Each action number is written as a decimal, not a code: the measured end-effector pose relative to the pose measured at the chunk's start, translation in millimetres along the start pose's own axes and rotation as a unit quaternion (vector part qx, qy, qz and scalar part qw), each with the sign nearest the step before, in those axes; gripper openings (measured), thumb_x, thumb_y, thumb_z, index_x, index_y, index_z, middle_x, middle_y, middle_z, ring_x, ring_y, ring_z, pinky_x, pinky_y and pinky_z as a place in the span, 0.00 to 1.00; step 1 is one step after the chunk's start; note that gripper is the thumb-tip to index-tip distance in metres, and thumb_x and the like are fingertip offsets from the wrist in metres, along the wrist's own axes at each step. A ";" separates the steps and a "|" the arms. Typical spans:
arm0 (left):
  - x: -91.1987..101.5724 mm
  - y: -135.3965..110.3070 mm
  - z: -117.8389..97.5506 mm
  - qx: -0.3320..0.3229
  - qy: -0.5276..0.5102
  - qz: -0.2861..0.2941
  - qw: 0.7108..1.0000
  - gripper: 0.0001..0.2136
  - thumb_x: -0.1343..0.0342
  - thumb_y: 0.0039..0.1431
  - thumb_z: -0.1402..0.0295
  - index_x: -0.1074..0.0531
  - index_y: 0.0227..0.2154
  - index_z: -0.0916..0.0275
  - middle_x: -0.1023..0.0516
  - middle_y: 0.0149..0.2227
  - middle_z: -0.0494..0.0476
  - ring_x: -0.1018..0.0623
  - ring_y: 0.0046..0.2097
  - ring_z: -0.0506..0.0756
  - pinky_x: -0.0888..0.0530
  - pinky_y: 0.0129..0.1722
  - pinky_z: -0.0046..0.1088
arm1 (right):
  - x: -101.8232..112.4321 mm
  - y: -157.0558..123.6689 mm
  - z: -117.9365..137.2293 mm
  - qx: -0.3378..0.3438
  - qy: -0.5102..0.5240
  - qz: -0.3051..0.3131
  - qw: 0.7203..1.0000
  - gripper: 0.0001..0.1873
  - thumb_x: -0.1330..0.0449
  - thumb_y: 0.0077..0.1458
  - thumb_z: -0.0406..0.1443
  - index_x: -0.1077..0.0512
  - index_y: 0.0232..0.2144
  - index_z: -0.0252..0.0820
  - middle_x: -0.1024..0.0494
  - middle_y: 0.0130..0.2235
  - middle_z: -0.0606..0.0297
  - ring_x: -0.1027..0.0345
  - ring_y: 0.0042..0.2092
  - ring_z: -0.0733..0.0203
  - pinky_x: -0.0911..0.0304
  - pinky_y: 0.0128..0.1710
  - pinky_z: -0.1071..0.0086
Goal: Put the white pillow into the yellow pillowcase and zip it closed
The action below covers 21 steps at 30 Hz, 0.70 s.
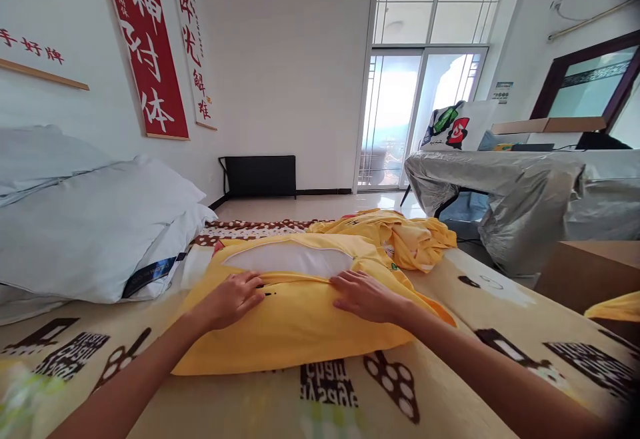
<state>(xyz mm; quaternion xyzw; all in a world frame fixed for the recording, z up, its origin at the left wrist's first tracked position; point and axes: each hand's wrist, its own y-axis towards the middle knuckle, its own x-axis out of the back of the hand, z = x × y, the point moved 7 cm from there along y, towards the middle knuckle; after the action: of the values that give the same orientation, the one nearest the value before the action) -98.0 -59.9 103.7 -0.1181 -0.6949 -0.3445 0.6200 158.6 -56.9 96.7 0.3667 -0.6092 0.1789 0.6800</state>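
Note:
A yellow pillowcase (295,322) lies on the bed with a white pillow (287,259) showing through its open slit. My left hand (233,299) rests on the near edge of the slit, fingers curled onto the fabric. My right hand (363,296) lies a little to the right on the same edge, fingers stretched along the yellow cloth. Whether either hand pinches the fabric I cannot make out. The hands sit close together, a short gap between them.
Bare white pillows (95,226) are stacked at the left. More crumpled yellow cloth (400,232) lies behind the pillowcase. The patterned beige bedspread (450,386) covers the bed. A table under silver wrap (520,186) stands at the right, a cardboard box (585,269) below it.

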 end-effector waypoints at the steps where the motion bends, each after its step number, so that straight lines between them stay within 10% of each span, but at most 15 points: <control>1: -10.2 1.9 7.6 0.024 -0.017 0.007 1.000 0.16 0.59 0.64 0.57 0.32 0.44 0.58 0.28 0.50 0.57 0.28 0.50 0.57 0.36 0.48 0.35 | -6.5 4.2 -10.9 -0.025 0.020 -0.002 0.999 0.22 0.57 0.62 0.50 0.32 0.44 0.43 0.26 0.42 0.58 0.33 0.44 0.57 0.43 0.45 0.63; 12: -16.1 14.6 116.1 0.202 -0.013 0.030 0.979 0.21 0.58 0.58 0.51 0.27 0.28 0.61 0.22 0.34 0.58 0.25 0.40 0.60 0.37 0.46 0.40 | -4.6 40.3 -83.9 -0.110 -0.119 -0.019 0.987 0.19 0.53 0.63 0.44 0.29 0.29 0.40 0.23 0.33 0.60 0.31 0.37 0.59 0.47 0.45 0.63; 16: 52.9 19.0 114.1 0.233 0.028 -0.065 0.970 0.21 0.60 0.59 0.56 0.30 0.21 0.62 0.27 0.23 0.57 0.28 0.31 0.58 0.37 0.38 0.36 | 57.0 53.7 -73.3 -0.128 -0.193 -0.040 0.972 0.20 0.54 0.63 0.41 0.27 0.28 0.39 0.22 0.30 0.57 0.31 0.33 0.58 0.48 0.43 0.63; 21: 184.8 -6.5 59.8 0.300 0.081 -0.388 0.868 0.23 0.66 0.63 0.57 0.46 0.14 0.58 0.54 0.17 0.49 0.43 0.23 0.51 0.43 0.28 0.32 | 166.6 43.0 -19.9 -0.203 -0.259 -0.310 0.892 0.26 0.59 0.64 0.43 0.31 0.22 0.40 0.28 0.20 0.61 0.37 0.25 0.61 0.50 0.36 0.66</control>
<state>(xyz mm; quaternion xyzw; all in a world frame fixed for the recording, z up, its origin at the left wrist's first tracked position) -186.1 -75.9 276.2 0.3809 -0.7023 -0.3404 0.4958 175.0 -47.9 269.0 0.4241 -0.6419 -0.2701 0.5789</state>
